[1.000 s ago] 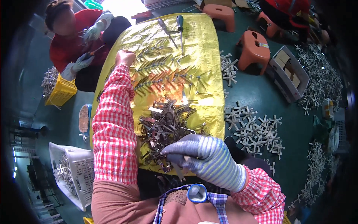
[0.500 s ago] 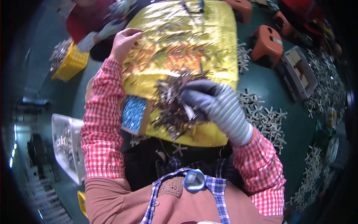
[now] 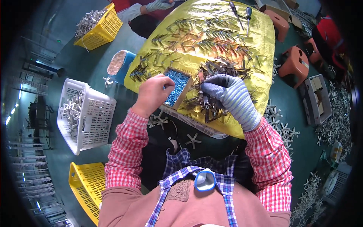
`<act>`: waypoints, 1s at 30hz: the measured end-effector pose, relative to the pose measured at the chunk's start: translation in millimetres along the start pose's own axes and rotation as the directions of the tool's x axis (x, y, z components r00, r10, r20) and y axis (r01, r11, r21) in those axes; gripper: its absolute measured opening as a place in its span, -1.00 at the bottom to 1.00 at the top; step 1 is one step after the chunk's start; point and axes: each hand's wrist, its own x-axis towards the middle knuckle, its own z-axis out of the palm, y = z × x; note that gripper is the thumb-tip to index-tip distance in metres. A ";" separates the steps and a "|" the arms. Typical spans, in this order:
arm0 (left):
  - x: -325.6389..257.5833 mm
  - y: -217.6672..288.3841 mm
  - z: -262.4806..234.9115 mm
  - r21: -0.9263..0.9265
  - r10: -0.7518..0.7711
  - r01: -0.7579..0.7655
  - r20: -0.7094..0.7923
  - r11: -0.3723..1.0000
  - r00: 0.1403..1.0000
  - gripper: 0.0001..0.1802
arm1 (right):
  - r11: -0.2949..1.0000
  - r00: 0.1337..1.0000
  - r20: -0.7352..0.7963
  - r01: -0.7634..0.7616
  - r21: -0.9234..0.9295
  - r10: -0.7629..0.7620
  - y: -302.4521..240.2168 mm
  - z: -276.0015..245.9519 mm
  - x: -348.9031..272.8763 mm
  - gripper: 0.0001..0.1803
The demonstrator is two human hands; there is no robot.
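Note:
My bare left hand (image 3: pixel 154 94) is at the left edge of a cardboard box (image 3: pixel 186 90) filled with small blue screws (image 3: pixel 177 84). Its thumb and fingers are pinched together; whatever lies between them is too small to make out. Over a heap of dark metal strips (image 3: pixel 219 70) is my right hand (image 3: pixel 230 97), in a striped glove with grey fingertips. Those fingers are closed at the heap's left side, and what they grip is hidden. Beyond the heap, rows of small metal pieces (image 3: pixel 211 36) lie on a yellow sheet (image 3: pixel 261 72).
Two screwdrivers (image 3: pixel 247 20) lie at the far end. At left are a white basket (image 3: pixel 96 117) of star-shaped metal parts and yellow crates (image 3: pixel 107 32). Orange stools (image 3: pixel 295 66), a grey bin (image 3: pixel 317 98) and scattered star-shaped parts (image 3: pixel 280 128) stand right. A co-worker's gloved hand (image 3: pixel 159 5) shows far off.
My left hand has come back from the sheet's far left side to the box of blue screws. My right hand stays at the heap of strips. The whole view has shifted.

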 end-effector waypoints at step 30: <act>12.3 -4.2 6.2 0.052 0.140 -0.143 0.050 0.988 0.989 -0.85 | 0.997 0.997 0.011 0.074 -0.021 -0.074 11.7 5.2 10.3 -0.75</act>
